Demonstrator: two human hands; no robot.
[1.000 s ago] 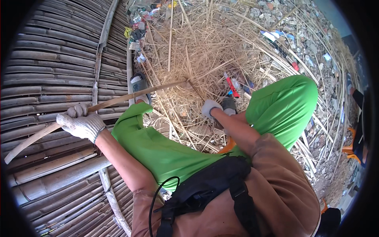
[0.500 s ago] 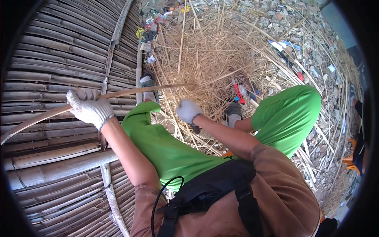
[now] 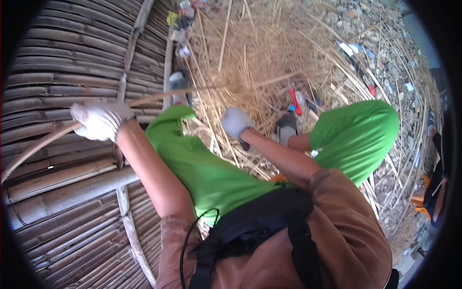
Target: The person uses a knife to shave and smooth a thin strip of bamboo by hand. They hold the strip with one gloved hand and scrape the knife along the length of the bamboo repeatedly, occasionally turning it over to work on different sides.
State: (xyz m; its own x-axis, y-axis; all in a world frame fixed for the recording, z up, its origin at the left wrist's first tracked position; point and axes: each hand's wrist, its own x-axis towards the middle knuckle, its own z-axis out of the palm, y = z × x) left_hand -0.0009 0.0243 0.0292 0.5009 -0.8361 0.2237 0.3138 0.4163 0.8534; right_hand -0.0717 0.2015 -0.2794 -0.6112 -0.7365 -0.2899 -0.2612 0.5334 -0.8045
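My left hand [image 3: 102,120], in a white knitted glove, is closed around a long, thin bamboo strip [image 3: 161,96] over the slatted bamboo platform. The strip bends down to the left edge of the view; its far part runs right above the straw and blurs there. My right hand [image 3: 237,123], gloved too, is curled into a fist between my legs. A dark end [image 3: 244,144] shows below its wrist; what the fingers hold is hidden. Beyond that hand, a red tool [image 3: 295,102], slim like a cutter, lies on the shavings by my right foot.
The bamboo slat platform [image 3: 62,94] fills the left side. Bamboo shavings [image 3: 269,53] are heaped ahead of my legs. Stony ground with long strips and litter [image 3: 394,72] lies to the right. At the far right edge is an orange seat [image 3: 422,202] beside a dark-clothed person.
My left hand and the bamboo strip have shifted slightly left and up in the view. My right hand appears a little higher and further right. The view itself has moved slightly as well.
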